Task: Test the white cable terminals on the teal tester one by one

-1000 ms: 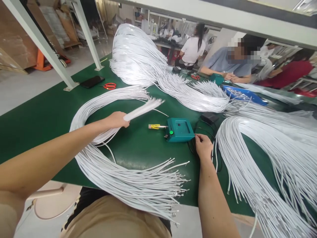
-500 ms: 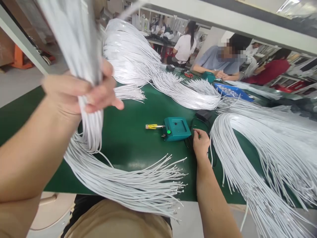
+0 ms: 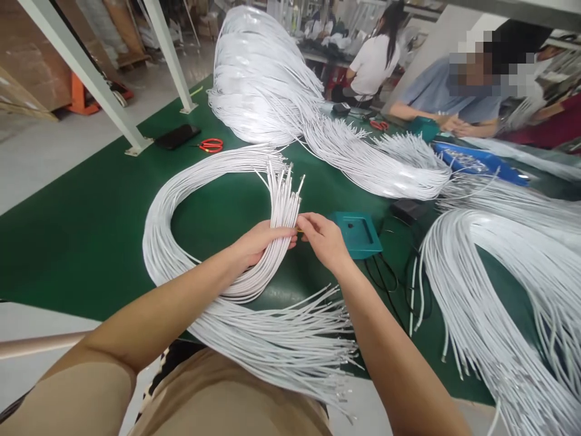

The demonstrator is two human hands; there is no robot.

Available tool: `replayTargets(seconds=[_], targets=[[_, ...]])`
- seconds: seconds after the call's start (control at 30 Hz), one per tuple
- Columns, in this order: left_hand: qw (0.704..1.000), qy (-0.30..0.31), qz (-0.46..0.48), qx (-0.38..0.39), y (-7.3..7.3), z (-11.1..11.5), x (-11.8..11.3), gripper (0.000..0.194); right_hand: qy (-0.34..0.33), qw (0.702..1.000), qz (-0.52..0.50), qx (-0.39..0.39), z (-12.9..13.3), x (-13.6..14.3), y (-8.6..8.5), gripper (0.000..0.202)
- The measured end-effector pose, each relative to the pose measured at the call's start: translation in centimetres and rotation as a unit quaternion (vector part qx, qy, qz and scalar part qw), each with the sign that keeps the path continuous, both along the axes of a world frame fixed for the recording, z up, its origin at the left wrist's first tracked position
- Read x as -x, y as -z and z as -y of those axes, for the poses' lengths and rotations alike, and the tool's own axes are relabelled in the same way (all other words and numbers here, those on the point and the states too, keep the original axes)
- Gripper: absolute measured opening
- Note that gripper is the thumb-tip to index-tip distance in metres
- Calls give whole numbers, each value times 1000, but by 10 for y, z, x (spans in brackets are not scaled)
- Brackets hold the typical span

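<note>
White cables (image 3: 282,203), one bunch of them: where are they?

Held by the left hand (image 3: 261,239) over the green table (image 3: 91,242), their ends pointing away. Its fingers wrap around the bunch, with the thumb laid across.

And the right hand (image 3: 324,239)?

Just beside the bunch, thumb and index finger drawn together at a small yellow piece (image 3: 299,229). Whether they truly pinch it, I can't tell.

What's in the way?

That right hand covers the left end of the teal device (image 3: 361,235). Another cable bundle (image 3: 267,339) lies nearer, its loose ends close to the right forearm (image 3: 390,345). Black cords (image 3: 385,278) trail from the device, a black adapter (image 3: 409,211) just beyond.

Farther out?

Red-handled scissors (image 3: 211,145) beside a dark flat object (image 3: 178,137), a big cable heap (image 3: 258,79), a blue tray (image 3: 503,166) on the right, and a co-worker (image 3: 469,109) across the table.
</note>
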State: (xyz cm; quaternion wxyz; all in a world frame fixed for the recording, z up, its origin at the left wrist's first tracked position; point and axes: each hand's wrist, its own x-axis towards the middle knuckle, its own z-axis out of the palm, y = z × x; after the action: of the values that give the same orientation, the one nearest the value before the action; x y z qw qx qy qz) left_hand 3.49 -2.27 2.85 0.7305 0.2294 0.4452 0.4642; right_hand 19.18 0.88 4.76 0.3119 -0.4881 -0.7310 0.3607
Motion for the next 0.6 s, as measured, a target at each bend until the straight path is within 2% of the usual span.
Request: replayTargets(seconds=[0.17,0.3,0.4,0.6], targets=[[995,28,-91,-32,-4,-2,0,25,21,992,-101,69,-21,3,8,29],[992,57,-97,-61,-8,-12,8,24,18,976,-169,135,-15,6,6,29],[992,48,-97,-60,-3,-18,10,28,12,961,-217,169,-8,7,7,27],[982,67,-147,-102,2,-14,6,27,9,919,-298,257,-5,4,16,24]])
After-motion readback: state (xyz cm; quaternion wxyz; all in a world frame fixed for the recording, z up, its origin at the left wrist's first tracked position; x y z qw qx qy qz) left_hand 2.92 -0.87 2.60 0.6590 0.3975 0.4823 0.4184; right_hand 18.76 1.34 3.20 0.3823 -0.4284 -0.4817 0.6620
